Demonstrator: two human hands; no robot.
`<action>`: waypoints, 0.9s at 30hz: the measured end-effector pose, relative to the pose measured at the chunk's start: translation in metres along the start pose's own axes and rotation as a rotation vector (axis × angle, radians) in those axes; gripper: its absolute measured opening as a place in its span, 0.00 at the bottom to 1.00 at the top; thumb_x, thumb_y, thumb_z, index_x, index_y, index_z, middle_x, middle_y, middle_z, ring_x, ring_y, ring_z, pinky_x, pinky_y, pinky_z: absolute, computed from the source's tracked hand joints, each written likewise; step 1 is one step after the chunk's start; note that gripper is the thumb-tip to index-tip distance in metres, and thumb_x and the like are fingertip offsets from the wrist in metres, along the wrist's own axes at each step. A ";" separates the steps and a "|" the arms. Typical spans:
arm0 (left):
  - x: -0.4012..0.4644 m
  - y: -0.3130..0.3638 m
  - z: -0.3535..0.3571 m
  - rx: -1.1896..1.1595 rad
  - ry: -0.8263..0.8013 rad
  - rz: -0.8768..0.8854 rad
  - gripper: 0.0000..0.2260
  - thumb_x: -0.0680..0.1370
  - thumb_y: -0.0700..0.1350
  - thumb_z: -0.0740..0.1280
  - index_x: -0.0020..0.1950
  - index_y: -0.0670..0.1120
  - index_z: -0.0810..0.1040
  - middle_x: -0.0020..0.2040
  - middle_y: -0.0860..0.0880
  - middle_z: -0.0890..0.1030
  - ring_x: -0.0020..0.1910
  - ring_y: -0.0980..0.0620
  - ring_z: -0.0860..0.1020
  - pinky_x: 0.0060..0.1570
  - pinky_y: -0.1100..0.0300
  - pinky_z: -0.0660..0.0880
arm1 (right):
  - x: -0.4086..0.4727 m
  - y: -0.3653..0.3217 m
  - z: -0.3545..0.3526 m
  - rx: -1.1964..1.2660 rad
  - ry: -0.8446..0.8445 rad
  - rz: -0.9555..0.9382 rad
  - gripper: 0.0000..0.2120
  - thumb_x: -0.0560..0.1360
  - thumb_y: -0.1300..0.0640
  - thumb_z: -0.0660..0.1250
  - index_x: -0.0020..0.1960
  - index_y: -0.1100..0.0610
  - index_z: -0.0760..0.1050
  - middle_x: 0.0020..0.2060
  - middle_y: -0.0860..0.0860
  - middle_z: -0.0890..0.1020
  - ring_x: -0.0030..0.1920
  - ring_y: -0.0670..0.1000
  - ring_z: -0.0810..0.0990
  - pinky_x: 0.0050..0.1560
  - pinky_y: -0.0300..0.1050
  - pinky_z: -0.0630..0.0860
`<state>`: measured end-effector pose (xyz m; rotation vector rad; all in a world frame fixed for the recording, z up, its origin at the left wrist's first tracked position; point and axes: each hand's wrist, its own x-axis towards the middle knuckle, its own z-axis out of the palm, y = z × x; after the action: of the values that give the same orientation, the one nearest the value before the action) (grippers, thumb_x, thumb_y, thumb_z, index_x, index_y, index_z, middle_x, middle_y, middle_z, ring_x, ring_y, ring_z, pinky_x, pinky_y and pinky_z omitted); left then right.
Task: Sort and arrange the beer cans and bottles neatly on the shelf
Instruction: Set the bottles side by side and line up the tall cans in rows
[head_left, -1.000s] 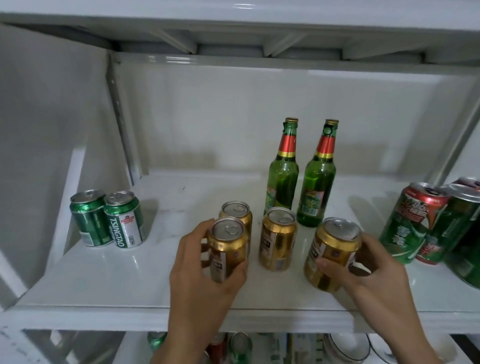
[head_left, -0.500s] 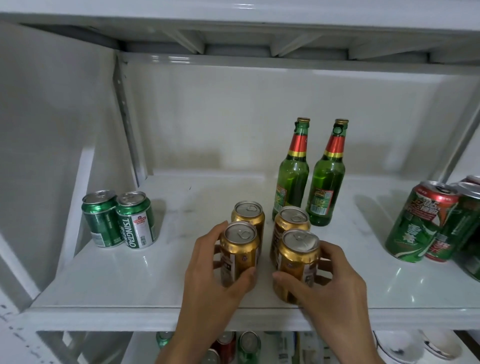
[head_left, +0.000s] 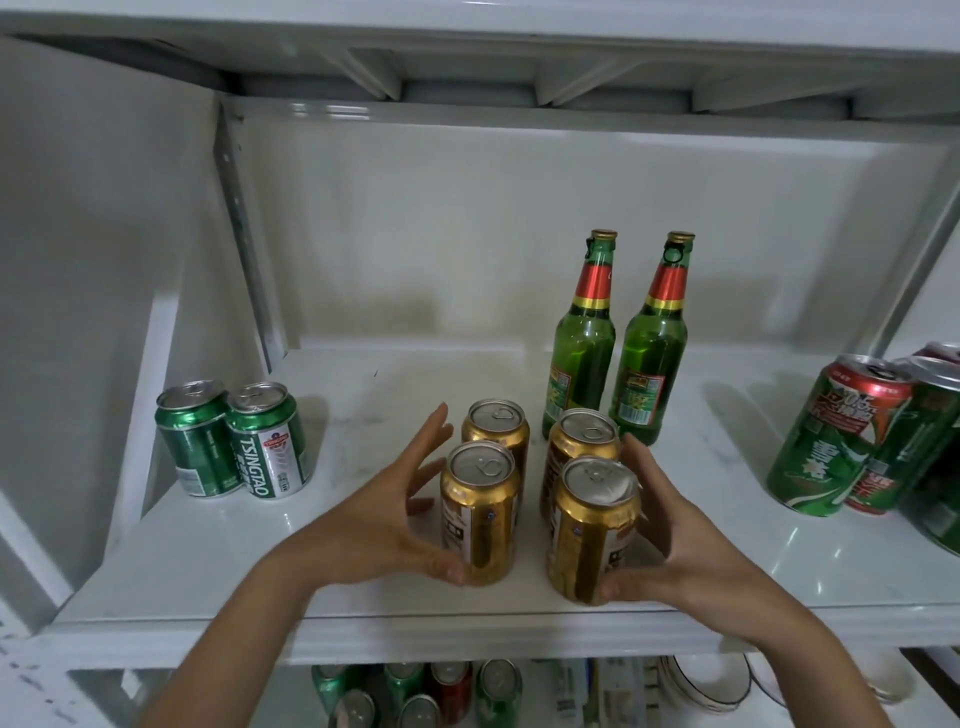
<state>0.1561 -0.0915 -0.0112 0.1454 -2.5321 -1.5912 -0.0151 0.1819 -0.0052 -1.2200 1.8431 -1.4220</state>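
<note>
Four gold beer cans stand in a tight two-by-two block at the front middle of the white shelf (head_left: 197, 566). My left hand (head_left: 374, 525) is beside the front left gold can (head_left: 480, 519): thumb on its base, fingers spread and lifted off it. My right hand (head_left: 685, 545) cups the front right gold can (head_left: 587, 530), thumb low on its front and fingers behind it. The back left gold can (head_left: 496, 431) and back right gold can (head_left: 582, 441) stand free. Two green glass bottles (head_left: 579, 353) (head_left: 652, 358) stand upright just behind them.
Two small green Tsingtao cans (head_left: 267, 441) stand together at the left. A cluster of taller green-and-red cans (head_left: 831, 441) fills the right end, partly cut off. On the shelf below are more cans (head_left: 447, 686) and stacked bowls (head_left: 701, 680).
My right hand carried the tilted gold can leftwards and set it upright beside the others, closing the block. My left hand's fingers have spread off the front left can.
</note>
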 end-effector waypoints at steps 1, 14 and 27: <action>0.003 -0.001 -0.002 0.012 -0.034 0.002 0.67 0.59 0.52 0.88 0.81 0.71 0.43 0.82 0.67 0.57 0.81 0.61 0.61 0.80 0.49 0.64 | 0.003 0.000 -0.001 0.007 -0.028 -0.016 0.61 0.61 0.60 0.86 0.81 0.40 0.51 0.75 0.41 0.70 0.75 0.45 0.68 0.76 0.51 0.67; 0.008 -0.010 0.006 0.072 0.072 0.071 0.60 0.65 0.48 0.87 0.83 0.68 0.49 0.78 0.61 0.71 0.75 0.57 0.72 0.76 0.46 0.69 | 0.031 0.004 0.011 0.048 -0.122 -0.073 0.54 0.65 0.78 0.76 0.79 0.48 0.56 0.70 0.46 0.78 0.71 0.49 0.75 0.64 0.38 0.75; 0.007 -0.015 -0.030 0.064 0.135 -0.012 0.60 0.64 0.44 0.87 0.82 0.69 0.50 0.74 0.63 0.75 0.68 0.56 0.79 0.68 0.53 0.77 | 0.091 0.010 0.032 -0.022 -0.135 -0.126 0.53 0.64 0.79 0.76 0.79 0.49 0.58 0.69 0.48 0.78 0.70 0.50 0.76 0.65 0.47 0.77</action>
<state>0.1543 -0.1255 -0.0111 0.2669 -2.4842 -1.4521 -0.0346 0.0873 -0.0133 -1.4292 1.7215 -1.3524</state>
